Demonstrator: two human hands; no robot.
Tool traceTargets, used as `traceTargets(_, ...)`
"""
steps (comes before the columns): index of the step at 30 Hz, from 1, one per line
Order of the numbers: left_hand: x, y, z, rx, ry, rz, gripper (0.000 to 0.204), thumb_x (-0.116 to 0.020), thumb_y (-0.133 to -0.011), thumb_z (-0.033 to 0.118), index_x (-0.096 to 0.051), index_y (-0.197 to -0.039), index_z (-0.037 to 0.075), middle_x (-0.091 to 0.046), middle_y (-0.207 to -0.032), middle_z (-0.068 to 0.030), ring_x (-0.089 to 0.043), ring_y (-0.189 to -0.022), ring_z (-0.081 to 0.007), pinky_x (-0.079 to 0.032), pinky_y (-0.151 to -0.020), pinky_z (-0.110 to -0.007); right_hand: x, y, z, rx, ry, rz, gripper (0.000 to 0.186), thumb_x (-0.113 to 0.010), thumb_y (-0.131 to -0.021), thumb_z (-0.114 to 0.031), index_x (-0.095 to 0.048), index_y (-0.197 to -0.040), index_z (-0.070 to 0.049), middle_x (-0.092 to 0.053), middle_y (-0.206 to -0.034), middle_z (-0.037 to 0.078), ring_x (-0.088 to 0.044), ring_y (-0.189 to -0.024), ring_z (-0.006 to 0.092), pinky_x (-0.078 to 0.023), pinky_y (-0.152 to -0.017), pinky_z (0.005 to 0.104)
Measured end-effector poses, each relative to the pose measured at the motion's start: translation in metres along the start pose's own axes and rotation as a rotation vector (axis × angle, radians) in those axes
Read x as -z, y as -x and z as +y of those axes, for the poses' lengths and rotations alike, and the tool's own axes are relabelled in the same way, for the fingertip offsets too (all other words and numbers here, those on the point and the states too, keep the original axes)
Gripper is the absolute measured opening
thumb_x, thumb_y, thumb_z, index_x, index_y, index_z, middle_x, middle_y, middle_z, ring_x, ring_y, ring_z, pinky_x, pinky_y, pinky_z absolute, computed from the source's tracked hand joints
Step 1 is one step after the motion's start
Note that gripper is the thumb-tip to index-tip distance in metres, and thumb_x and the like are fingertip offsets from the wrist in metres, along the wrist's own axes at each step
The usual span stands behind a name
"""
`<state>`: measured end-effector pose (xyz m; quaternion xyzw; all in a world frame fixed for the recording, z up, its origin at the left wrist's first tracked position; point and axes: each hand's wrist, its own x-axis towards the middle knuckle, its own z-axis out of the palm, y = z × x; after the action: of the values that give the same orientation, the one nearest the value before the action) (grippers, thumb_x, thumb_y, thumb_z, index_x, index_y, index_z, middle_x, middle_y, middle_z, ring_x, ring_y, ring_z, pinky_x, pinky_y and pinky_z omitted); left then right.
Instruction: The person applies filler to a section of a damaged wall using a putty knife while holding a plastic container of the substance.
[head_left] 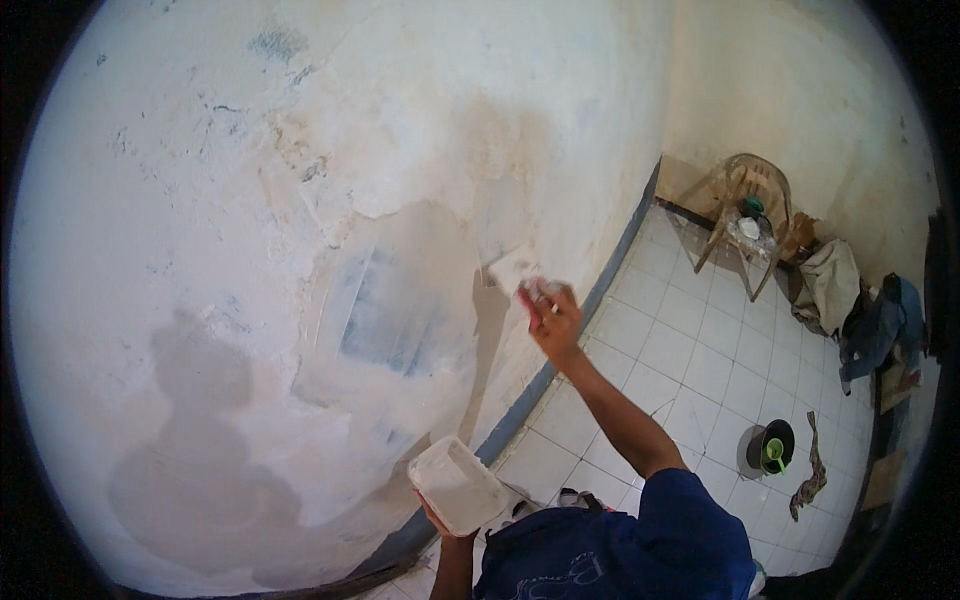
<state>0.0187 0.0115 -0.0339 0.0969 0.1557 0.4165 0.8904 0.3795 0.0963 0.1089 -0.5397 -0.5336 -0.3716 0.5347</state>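
White rectangular tub point(438, 512), red-handled scraper point(515, 272)

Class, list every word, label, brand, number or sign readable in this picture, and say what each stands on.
Dark blue shirt: pale, slanted script lettering on it, too small and blurred to read reliably, so not quoted.
White tub in the left hand: no writing can be made out.
Wall: stains and patches, no legible words or numbers.
No other readable text shows.
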Motion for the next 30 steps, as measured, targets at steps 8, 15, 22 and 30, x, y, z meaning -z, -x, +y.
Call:
traceTargets(8, 0.028, -0.007, -0.003, -0.048, -0.035, 0.092, 0.092, -0.043, -0.081, 0.08, -0.034, -0.147, 0.016, -0.05, -0.138, -0.0152, -0.052, -0.121, -0.0404, -0.041, -0.099, -0.063, -0.023, -0.078, 0.038, -0.088, 0.151, 0.068, 0.043, -0.068, -0.066, -0.003, -0.071, -0.107, -0.015, -0.062, -0.102, 0.003, -0.06, -0.087, 0.0278, -0.053, -0.061, 0.038)
traceTargets(15, 0.023, -0.001, -0.002, -0.045, -0.033, 0.092, 0.09, -0.04, -0.082, 0.079, -0.031, -0.149, 0.019, -0.047, -0.141, -0.0145, -0.05, -0.124, -0.0397, -0.041, -0.1, -0.062, -0.03, 0.102, -0.012, -0.151, 0.108, -0.116, 0.046, -0.068, -0.068, -0.007, -0.067, -0.114, -0.012, -0.061, -0.111, 0.008, -0.061, -0.094, 0.0315, -0.056, -0.065, 0.0389)
traceTargets(22, 0.035, -0.002, 0.002, -0.122, -0.054, 0.09, 0.082, -0.045, -0.086, 0.066, -0.023, -0.151, 0.02, -0.042, -0.144, -0.0149, -0.048, -0.127, -0.0376, -0.041, -0.102, -0.06, -0.025, 0.07, 0.003, -0.314, 0.165, -0.019, 0.062, -0.067, -0.056, -0.001, -0.066, -0.117, -0.013, -0.06, -0.104, 0.008, -0.057, -0.085, 0.0306, -0.052, -0.062, 0.0394)
traceTargets(30, 0.029, 0.0, -0.005, -0.292, 0.073, -0.01, 0.08, -0.055, -0.091, 0.047, -0.012, -0.153, 0.02, -0.036, -0.148, -0.0165, -0.044, -0.131, -0.0349, -0.041, -0.106, -0.056, -0.012, 0.113, -0.022, -0.26, 0.043, -0.061, 0.058, -0.068, -0.059, 0.0, -0.068, -0.115, -0.013, -0.061, -0.108, 0.009, -0.057, -0.084, 0.0299, -0.051, -0.065, 0.0399)
